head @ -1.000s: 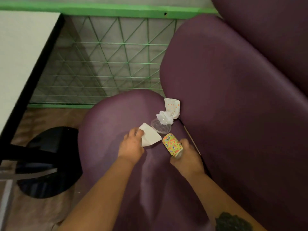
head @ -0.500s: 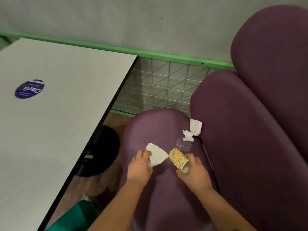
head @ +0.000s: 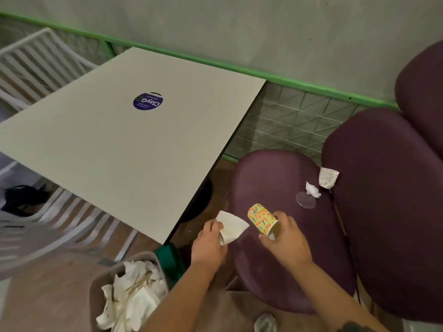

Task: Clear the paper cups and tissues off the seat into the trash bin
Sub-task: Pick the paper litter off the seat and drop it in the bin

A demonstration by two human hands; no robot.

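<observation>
My left hand (head: 208, 244) grips a white folded tissue (head: 231, 226) above the front edge of the purple seat (head: 266, 178). My right hand (head: 286, 238) holds a yellow patterned paper cup (head: 262, 219) on its side, mouth toward my palm. Farther back on the seat lie a crumpled white tissue (head: 312, 189), a clear plastic lid (head: 305, 200) and a white dotted paper cup (head: 328, 177) against the backrest. The trash bin (head: 105, 279), brown and holding crumpled paper, stands at the lower left of my hands.
A white square table (head: 119, 140) with a blue round sticker (head: 148, 101) stands left of the seat. The purple backrest (head: 388, 200) rises on the right. White slatted chairs (head: 40, 61) stand beyond the table. A green object (head: 169, 259) lies by the bin.
Both hands have lifted the tissue and the yellow cup off the seat and drawn back toward the left. The view has swung left, bringing the table and the bin into sight.
</observation>
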